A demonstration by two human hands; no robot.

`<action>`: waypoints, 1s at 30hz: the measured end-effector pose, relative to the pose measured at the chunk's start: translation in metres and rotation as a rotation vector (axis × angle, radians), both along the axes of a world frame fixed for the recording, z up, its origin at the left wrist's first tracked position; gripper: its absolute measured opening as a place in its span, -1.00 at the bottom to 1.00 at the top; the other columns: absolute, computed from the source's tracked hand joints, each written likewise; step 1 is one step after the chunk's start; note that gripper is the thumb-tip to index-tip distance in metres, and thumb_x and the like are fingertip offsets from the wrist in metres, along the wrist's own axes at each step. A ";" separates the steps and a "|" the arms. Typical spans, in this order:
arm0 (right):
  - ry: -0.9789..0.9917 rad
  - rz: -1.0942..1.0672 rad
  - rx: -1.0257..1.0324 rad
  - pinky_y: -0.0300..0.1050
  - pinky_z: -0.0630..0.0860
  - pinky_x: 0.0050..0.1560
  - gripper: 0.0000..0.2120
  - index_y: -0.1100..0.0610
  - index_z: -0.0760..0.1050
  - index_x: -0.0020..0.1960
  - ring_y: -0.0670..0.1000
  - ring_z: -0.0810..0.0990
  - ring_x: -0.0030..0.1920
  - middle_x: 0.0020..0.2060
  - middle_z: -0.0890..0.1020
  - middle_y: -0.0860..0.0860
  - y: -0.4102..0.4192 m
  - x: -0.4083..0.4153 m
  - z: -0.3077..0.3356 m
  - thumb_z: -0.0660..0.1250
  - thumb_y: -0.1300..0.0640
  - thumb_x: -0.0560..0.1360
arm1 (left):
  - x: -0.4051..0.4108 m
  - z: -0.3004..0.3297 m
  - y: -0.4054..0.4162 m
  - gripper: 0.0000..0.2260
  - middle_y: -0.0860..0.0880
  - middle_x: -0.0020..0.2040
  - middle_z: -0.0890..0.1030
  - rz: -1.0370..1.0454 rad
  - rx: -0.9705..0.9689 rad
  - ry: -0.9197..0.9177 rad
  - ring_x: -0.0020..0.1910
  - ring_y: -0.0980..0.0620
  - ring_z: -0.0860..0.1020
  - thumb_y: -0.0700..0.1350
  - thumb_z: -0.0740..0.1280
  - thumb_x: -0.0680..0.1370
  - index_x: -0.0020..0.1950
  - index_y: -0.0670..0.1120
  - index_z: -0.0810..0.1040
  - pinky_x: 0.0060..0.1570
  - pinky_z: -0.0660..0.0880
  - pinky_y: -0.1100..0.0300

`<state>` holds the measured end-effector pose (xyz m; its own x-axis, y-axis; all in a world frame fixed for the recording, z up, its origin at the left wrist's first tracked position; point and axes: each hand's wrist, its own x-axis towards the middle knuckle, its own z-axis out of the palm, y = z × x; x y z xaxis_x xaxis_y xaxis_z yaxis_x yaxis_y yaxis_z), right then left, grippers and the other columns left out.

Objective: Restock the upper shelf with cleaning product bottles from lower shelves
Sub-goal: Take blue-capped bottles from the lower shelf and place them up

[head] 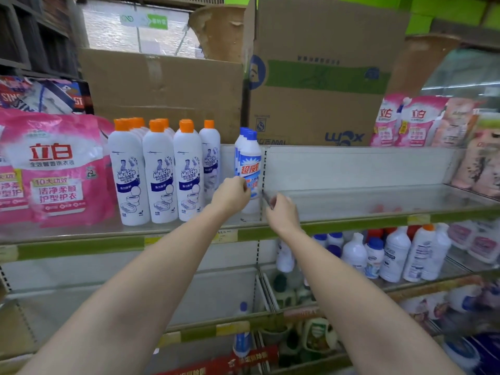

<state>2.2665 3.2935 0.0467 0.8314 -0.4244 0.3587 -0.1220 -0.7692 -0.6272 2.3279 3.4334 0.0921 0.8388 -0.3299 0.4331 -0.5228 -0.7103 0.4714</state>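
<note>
A: Where is free room?
B: Upper shelf (365, 204) lies bare toward 3 o'clock of the blue-capped bottles (250, 169).
A: How many?
B: Three blue caps; white bodies, red letters.
A: Hands?
B: Left hand (232, 194) curls at the front bottle's label; right hand (281, 212), cannot tell.

Four front orange-capped bottles (159, 171) (more stand behind); two cardboard boxes (311, 77); two hands (232, 194).
</note>
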 end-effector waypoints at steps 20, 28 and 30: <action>0.184 -0.165 0.207 -0.08 0.35 -0.16 -0.93 0.13 0.42 -0.08 0.07 0.51 -0.11 -0.18 0.54 0.03 -0.143 -0.118 -0.119 0.28 0.18 0.57 | -0.086 -0.116 -0.139 -0.74 -0.11 -0.24 0.51 -0.302 0.339 0.269 -0.25 -0.11 0.48 -0.19 0.19 0.61 -0.29 -0.12 0.39 -0.28 0.38 0.10; 0.257 -0.186 0.211 -0.09 0.36 -0.17 -0.85 0.10 0.34 -0.14 0.11 0.48 -0.12 -0.18 0.51 0.06 -0.251 -0.094 -0.151 0.27 0.19 0.58 | -0.067 -0.142 -0.241 -0.78 -0.10 -0.21 0.60 -0.313 0.383 0.321 -0.20 -0.11 0.59 -0.14 0.22 0.59 -0.24 -0.11 0.52 -0.19 0.56 -0.01; 0.274 -0.195 0.207 -0.08 0.37 -0.11 -0.90 0.13 0.36 -0.10 0.13 0.50 -0.08 -0.15 0.51 0.08 -0.281 -0.091 -0.159 0.26 0.19 0.58 | -0.061 -0.149 -0.268 -0.75 -0.06 -0.22 0.55 -0.298 0.423 0.321 -0.23 -0.06 0.52 -0.15 0.21 0.60 -0.29 -0.04 0.44 -0.23 0.46 0.08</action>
